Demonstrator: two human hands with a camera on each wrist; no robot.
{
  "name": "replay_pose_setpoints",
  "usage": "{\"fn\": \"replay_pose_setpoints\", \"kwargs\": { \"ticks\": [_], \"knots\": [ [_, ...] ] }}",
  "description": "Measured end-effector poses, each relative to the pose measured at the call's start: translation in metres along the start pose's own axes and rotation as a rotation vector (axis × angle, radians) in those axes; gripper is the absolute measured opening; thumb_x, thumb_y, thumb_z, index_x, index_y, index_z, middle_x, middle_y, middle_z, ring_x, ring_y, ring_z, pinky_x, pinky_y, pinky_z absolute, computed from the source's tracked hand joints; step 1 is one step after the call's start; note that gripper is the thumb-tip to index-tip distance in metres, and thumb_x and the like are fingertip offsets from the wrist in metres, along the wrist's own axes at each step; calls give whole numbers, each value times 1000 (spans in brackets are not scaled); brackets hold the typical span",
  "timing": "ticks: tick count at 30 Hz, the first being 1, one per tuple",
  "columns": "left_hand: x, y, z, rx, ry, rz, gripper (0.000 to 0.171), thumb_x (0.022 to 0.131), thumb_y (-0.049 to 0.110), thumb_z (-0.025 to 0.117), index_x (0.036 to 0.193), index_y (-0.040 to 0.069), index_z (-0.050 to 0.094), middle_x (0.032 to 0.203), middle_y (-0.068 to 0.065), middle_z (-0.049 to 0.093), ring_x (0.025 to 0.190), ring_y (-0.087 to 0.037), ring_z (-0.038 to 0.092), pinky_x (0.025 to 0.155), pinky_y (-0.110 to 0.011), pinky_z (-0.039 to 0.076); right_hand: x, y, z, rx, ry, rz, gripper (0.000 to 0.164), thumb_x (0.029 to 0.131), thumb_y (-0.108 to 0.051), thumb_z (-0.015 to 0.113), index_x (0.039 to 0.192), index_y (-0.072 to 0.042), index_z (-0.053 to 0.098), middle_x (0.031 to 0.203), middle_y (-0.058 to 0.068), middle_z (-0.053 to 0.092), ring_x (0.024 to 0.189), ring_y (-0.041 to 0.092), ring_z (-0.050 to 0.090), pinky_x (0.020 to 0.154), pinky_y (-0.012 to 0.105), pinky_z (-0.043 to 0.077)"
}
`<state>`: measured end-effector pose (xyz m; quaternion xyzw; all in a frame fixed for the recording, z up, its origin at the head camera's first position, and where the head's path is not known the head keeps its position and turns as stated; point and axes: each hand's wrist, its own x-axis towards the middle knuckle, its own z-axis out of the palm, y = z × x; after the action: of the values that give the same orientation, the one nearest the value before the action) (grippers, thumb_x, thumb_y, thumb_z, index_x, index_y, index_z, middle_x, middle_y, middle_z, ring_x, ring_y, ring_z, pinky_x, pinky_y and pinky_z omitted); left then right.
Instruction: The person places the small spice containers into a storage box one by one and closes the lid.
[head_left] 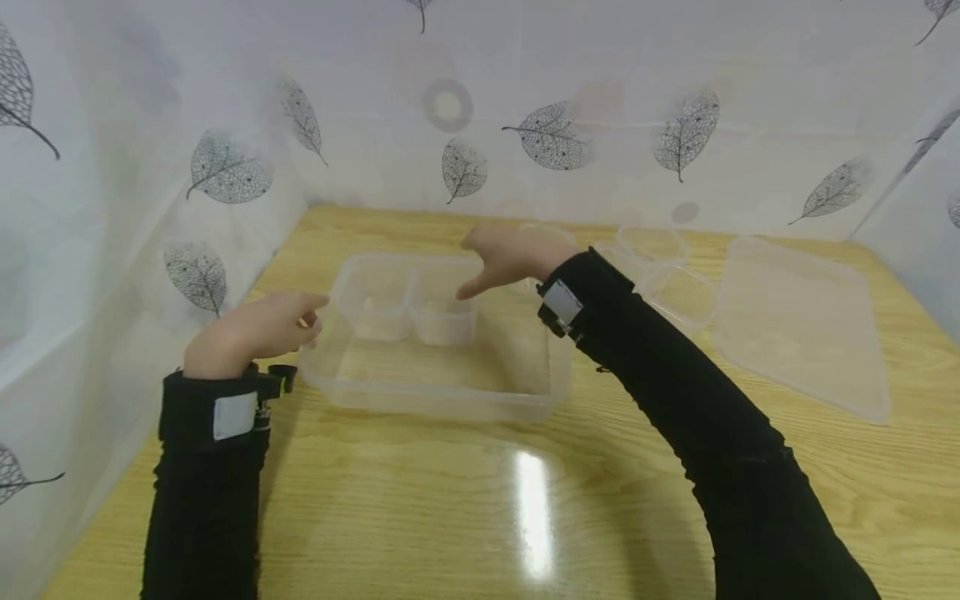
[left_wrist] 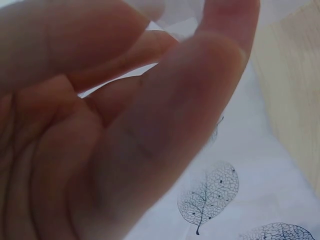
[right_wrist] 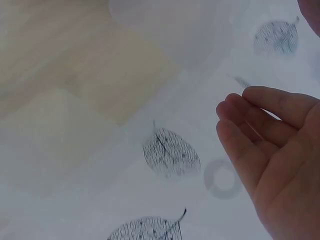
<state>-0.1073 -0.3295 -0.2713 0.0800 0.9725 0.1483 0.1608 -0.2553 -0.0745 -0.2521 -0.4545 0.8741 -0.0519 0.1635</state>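
A large clear plastic container (head_left: 442, 400) lies on the wooden table, with two small clear plastic boxes (head_left: 444, 327) side by side in its back left part. My left hand (head_left: 255, 329) is at the container's left rim, its index finger fairly straight and its fingertips at the edge. In the left wrist view its thumb (left_wrist: 165, 115) overlaps a finger near some translucent plastic. Above the right-hand small box hovers my right hand (head_left: 510, 257), thumb and fingers apart. The right wrist view shows nothing within its loosely bent fingers (right_wrist: 270, 117).
To the right lies a large translucent lid (head_left: 802, 325). Several small clear lids (head_left: 682, 293) overlap between it and the container, partly hidden by my right arm. A leaf-patterned sheet (head_left: 555, 137) stands behind the table and along its sides.
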Motion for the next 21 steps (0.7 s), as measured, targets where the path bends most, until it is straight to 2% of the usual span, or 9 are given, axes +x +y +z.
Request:
{"fn": "replay_pose_setpoints", "kwargs": {
  "ticks": [5, 10, 15, 21],
  "knots": [
    [0, 1, -1, 3, -4, -8, 46, 90, 5, 43, 128, -17, 31, 103, -28, 55, 82, -26, 56, 64, -36, 44, -24, 19, -28, 11, 58, 53, 77, 79, -38, 62, 133, 7, 31, 135, 22, 33, 124, 33, 28, 102, 39, 21],
    [-1, 2, -3, -7, -3, -22, 46, 90, 6, 43, 129, -16, 31, 104, -28, 54, 84, -28, 56, 66, -38, 44, -47, 59, -41, 28, 82, 147, 75, 82, -38, 59, 134, 8, 29, 135, 25, 30, 123, 37, 27, 101, 43, 22],
    [-1, -1, -2, -6, -2, -3, 47, 90, 5, 43, 128, -18, 29, 102, -29, 54, 83, -28, 56, 65, -38, 45, -65, 93, -33, 41, 55, 255, 78, 82, -40, 57, 132, 12, 28, 132, 30, 30, 121, 42, 27, 99, 47, 24],
    [2, -3, 1, 8, 3, 30, 47, 89, 5, 44, 127, -19, 30, 100, -27, 55, 80, -25, 56, 64, -37, 45, -76, 116, -13, 61, -11, 328, 79, 82, -41, 57, 130, 16, 28, 129, 34, 31, 118, 46, 28, 97, 49, 26]
  ]
}}
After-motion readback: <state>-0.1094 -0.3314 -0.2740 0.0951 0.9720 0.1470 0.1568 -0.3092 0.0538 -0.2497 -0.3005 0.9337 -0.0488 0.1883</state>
